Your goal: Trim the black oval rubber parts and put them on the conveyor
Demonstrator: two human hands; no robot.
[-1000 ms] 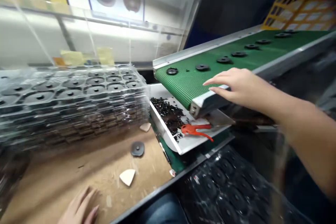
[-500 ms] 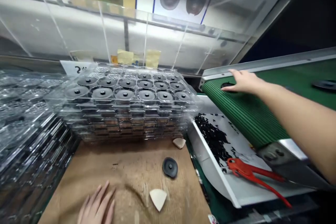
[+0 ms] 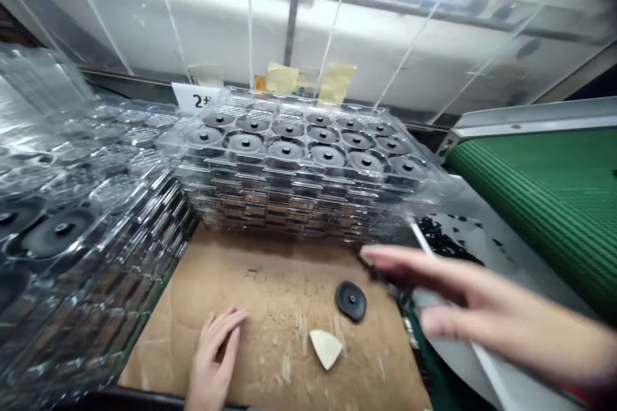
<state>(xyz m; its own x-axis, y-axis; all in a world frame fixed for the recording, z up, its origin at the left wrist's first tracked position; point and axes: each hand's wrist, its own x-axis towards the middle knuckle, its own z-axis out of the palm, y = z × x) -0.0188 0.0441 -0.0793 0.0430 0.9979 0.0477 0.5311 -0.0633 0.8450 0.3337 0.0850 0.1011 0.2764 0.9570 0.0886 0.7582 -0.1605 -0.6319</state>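
My left hand (image 3: 214, 353) lies flat on the brown cardboard (image 3: 270, 276) at the bottom, fingers slightly apart and holding nothing. My right hand (image 3: 463, 308) reaches in from the right, low over the cardboard's right edge, and is smeared by motion. Its fingers look stretched out, and a dark shape shows beneath the fingertips that I cannot make out. A loose black disc (image 3: 351, 300) lies on the cardboard just left of those fingertips. A pale wedge-shaped piece (image 3: 326, 348) lies below the disc.
A stack of clear trays (image 3: 308, 160) filled with black discs stands behind the cardboard. More clear trays (image 3: 72, 225) are piled on the left. A green conveyor belt (image 3: 544, 205) runs on the right, above a white pan (image 3: 448, 234) of black scraps. A clear guard panel (image 3: 337, 26) spans the back.
My right hand left the conveyor end and swung down and left toward the cardboard. The view turned left. My left hand stayed on the cardboard.
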